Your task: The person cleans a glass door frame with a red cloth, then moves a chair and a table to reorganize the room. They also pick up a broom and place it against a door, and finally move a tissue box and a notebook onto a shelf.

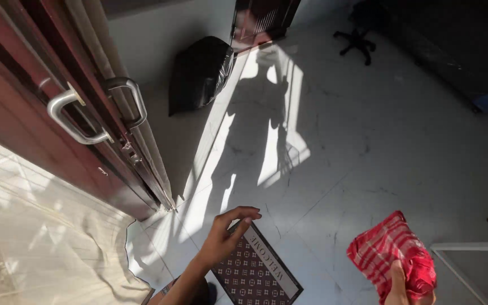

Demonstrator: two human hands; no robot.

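Note:
My left hand hangs over a white marble floor, fingers loosely curled and apart, holding nothing. Below it lies a dark patterned doormat with a light border. My right hand at the bottom right grips a bunched red and white checked cloth. To the left stands a dark red door with two silver bar handles; my left hand is well below them.
A pale curtain covers the lower left. A black bag leans on the far wall. A chair base is at the back, a white frame at the right. My shadow falls on the sunlit floor.

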